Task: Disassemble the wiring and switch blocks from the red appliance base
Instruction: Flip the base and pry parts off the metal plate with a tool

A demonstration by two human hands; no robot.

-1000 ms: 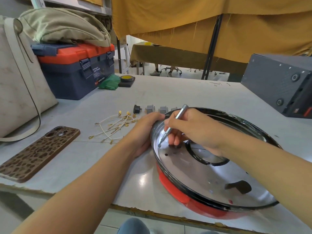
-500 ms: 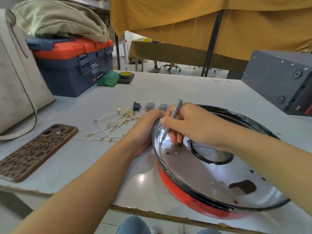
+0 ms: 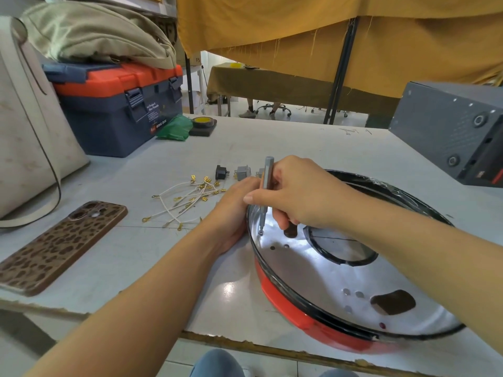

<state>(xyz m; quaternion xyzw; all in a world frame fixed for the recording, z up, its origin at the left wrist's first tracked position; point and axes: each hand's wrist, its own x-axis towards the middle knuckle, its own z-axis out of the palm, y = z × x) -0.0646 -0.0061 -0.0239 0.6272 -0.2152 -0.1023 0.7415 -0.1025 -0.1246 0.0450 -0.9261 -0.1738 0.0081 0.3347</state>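
I see the red appliance base sitting in the lower right of the frame, near the front edge of the desk, its shiny metal plate facing up. My right hand has its fingers clenched around a slim grey screwdriver, held nearly upright with the tip down on what looks like a small screw at the left side of the plate. My left hand rests against the base's left rim; its fingers curve around the edge, so I judge it is grasping the rim to steady it.

Already out and lying left of centre are a loose bunch of white wires with gold terminals, and above them a row of small switch blocks, one dark and the others grey.

I expect the base to be light and rigid, prone to sliding or rocking on the smooth desk, so the rim is the sensible place to hold it. The polished plate looks slippery, and the driver tip could skate off. The wires are limp and best lifted by their terminals; the blocks are small, hard, and easy to pinch by their sides.
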